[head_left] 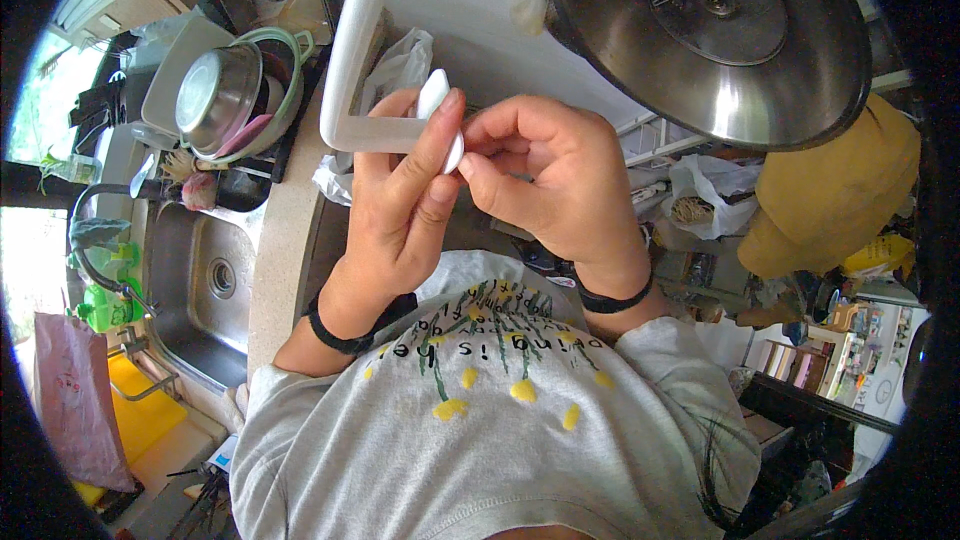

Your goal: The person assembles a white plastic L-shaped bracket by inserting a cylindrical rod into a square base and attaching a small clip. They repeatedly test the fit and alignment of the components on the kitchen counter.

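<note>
The small white piece (433,94) is up between my 2 hands, in front of my chest; my left hand (395,195) is clamped on it, thumb and finger across its middle, so that white shows on both sides; my right hand (560,175) is at its right edge with the fingers curled and the thumb tip just beside it; whether those fingertips pinch it, I cannot tell; I see no writing on it.

A white frame (350,133) runs down and turns a corner at my left hand, some of my fingers behind its edge; I cannot tell if it joins the piece; my 2 wrists carry plain black bands.

Below, my grey shirt (480,460) bears black printed lettering, partly lost in folds, among green stems and yellow blooms.

To my left lie the steel sink (205,285) and, beyond it, green bottles (110,300) whose markings are too small to read; a red onion (199,192) sits near the sink; to my upper right is a large steel dish (600,50) with a round centre, near a mustard cloth (830,190).
</note>
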Available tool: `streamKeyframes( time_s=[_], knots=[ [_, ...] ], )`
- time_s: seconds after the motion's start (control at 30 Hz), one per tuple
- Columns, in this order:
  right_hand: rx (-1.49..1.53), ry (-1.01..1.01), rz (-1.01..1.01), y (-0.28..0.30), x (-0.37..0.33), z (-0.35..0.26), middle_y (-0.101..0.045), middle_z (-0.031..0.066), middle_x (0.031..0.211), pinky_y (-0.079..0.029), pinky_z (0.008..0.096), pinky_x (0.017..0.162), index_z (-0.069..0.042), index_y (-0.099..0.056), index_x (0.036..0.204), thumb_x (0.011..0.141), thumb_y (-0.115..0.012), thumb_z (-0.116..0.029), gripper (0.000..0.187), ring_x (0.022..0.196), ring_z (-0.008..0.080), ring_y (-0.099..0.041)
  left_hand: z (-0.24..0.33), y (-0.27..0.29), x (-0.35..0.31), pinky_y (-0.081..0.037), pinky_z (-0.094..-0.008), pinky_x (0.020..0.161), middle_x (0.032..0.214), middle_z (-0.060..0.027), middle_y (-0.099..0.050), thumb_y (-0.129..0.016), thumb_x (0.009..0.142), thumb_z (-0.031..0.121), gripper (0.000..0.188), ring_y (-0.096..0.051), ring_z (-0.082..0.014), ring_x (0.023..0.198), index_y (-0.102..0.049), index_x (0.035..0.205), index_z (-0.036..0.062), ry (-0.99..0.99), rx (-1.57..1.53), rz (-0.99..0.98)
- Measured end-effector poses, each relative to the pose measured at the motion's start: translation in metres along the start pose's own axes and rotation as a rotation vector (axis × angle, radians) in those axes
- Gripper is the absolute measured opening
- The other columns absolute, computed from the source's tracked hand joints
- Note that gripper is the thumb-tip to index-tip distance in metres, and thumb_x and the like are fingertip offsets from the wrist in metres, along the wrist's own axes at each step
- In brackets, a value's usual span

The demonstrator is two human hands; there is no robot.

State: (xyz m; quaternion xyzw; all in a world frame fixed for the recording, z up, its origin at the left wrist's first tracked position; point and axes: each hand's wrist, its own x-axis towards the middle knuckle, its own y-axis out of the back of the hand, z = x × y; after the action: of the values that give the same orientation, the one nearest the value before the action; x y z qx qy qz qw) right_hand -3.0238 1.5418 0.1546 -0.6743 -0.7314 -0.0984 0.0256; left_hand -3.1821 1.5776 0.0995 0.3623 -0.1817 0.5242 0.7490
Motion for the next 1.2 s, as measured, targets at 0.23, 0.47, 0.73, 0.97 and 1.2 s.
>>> streamKeyframes(
  time_s=[0.23,0.47,0.73,0.97,1.2],
  knots=[
    [0.140,-0.066,0.023,0.001,-0.001,0.005,-0.066,0.0072,0.079,-0.053,0.0245,0.067,0.004,-0.061,0.088,0.081,-0.065,-0.005,0.012,0.073,0.0102,-0.064,0.000,0.004,0.003,-0.036,-0.0427,0.096,0.128,-0.0252,-0.040,-0.056,0.086,0.011,0.039,-0.044,-0.0374,0.113,-0.057,0.126,0.0105,-0.027,0.100,-0.001],
    [0.139,-0.082,-0.019,0.007,0.001,0.007,-0.065,0.0057,0.078,-0.052,0.0225,0.066,0.004,-0.061,0.086,0.083,-0.063,-0.004,0.009,0.074,0.0084,-0.062,0.002,0.006,0.003,-0.037,-0.0431,0.096,0.126,-0.0253,-0.042,-0.056,0.085,0.009,0.040,-0.044,-0.0377,0.114,-0.057,0.125,0.0101,-0.012,0.088,-0.038],
    [0.176,-0.065,-0.109,0.011,0.003,0.006,-0.064,0.0106,0.091,-0.054,0.0243,0.074,0.008,-0.059,0.095,0.087,-0.058,0.001,0.010,0.082,0.0140,-0.064,-0.001,0.007,0.005,-0.038,-0.0400,0.093,0.125,-0.0239,-0.043,-0.052,0.090,0.017,0.039,-0.045,-0.0354,0.112,-0.054,0.128,0.0083,-0.020,0.020,-0.067],
    [0.144,-0.054,-0.100,0.013,0.004,0.006,-0.065,0.0095,0.087,-0.053,0.0243,0.072,0.007,-0.061,0.093,0.086,-0.059,0.000,0.009,0.080,0.0127,-0.063,-0.004,0.006,0.005,-0.038,-0.0388,0.093,0.125,-0.0226,-0.043,-0.050,0.092,0.021,0.040,-0.044,-0.0333,0.113,-0.052,0.130,0.0088,-0.022,-0.092,-0.074],
    [0.102,-0.072,-0.129,0.015,0.005,0.002,-0.065,0.0105,0.089,-0.054,0.0246,0.073,0.007,-0.061,0.095,0.084,-0.063,0.002,0.013,0.082,0.0138,-0.064,-0.003,0.007,0.005,-0.038,-0.0386,0.094,0.125,-0.0226,-0.044,-0.049,0.093,0.023,0.040,-0.046,-0.0322,0.111,-0.052,0.130,0.0075,-0.006,-0.120,-0.089]
  ],
)
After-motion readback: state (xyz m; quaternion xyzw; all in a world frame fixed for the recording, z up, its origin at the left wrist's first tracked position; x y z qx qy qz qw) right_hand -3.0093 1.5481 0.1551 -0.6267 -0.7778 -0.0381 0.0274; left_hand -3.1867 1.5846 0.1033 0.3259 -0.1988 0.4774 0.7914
